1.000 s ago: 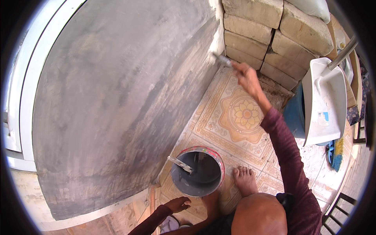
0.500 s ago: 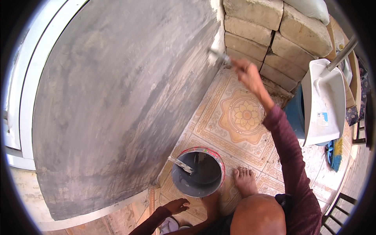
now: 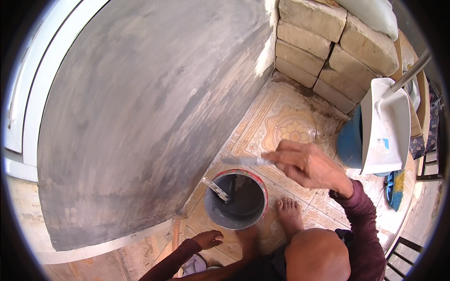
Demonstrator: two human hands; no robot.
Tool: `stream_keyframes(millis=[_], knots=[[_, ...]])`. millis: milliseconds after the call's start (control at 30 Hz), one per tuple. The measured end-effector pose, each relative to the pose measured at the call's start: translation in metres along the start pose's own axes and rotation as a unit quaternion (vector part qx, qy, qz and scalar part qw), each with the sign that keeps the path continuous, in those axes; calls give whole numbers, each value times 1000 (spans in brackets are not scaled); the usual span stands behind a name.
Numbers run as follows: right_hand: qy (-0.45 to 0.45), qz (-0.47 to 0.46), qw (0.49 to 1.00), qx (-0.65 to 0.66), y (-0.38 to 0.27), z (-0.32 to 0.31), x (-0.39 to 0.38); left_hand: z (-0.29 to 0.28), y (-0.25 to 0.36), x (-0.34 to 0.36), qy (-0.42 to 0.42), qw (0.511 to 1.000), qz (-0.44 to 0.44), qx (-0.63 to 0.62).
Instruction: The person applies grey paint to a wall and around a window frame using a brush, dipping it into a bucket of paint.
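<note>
My right hand (image 3: 304, 164) is closed round the handle of a paintbrush (image 3: 255, 161). The brush is blurred by motion, its grey tip pointing left just beyond the rim of a bucket (image 3: 211, 218). Dark grey paint (image 3: 246, 194) lies in the bucket, and a flat paint-smeared stick (image 3: 215, 189) leans over its left rim. Low in the view, my left hand (image 3: 207, 239) hangs near the bucket, holding nothing, its fingers loosely bent and a little apart. Left of the bucket rises a wall (image 3: 136, 117) coated in streaky grey, with a white unpainted strip (image 3: 266, 56) at its far corner.
Pale blocks (image 3: 311, 40) are stacked at the far corner. At the right stand a blue bucket (image 3: 349, 143), a white dustpan (image 3: 386, 126) with a long handle, and a blue-yellow broom (image 3: 395, 189). My bare foot (image 3: 289, 216) is on the patterned tiles (image 3: 253, 126) beside the paint bucket.
My right hand has brought the paintbrush from the far wall corner back toward me, over the floor by the bucket. My left hand has moved slightly left and up.
</note>
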State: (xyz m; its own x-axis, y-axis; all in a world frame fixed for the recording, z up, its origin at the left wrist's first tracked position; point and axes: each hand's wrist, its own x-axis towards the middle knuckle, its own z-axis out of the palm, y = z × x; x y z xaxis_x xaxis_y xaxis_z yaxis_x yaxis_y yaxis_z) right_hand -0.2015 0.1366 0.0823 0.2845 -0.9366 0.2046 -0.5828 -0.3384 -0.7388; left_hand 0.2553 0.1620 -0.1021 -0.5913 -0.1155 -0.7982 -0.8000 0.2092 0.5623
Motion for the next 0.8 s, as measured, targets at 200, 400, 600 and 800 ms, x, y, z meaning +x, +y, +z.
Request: stream_keyframes(millis=[200, 400, 600, 800], knots=[[-132, -214, 939, -236, -49, 46, 16, -3, 3, 2, 6, 998, 23, 55], [-169, -263, 882, -353, -12, 178, 12, -4, 18, 0, 35, 995, 53, 72], [-173, -286, 886, -321, -4, 175, 14, 4, 17, -2, 19, 998, 16, 54], [-177, -291, 876, -341, -28, 139, 9, 13, -5, -3, 2, 999, 24, 45]])
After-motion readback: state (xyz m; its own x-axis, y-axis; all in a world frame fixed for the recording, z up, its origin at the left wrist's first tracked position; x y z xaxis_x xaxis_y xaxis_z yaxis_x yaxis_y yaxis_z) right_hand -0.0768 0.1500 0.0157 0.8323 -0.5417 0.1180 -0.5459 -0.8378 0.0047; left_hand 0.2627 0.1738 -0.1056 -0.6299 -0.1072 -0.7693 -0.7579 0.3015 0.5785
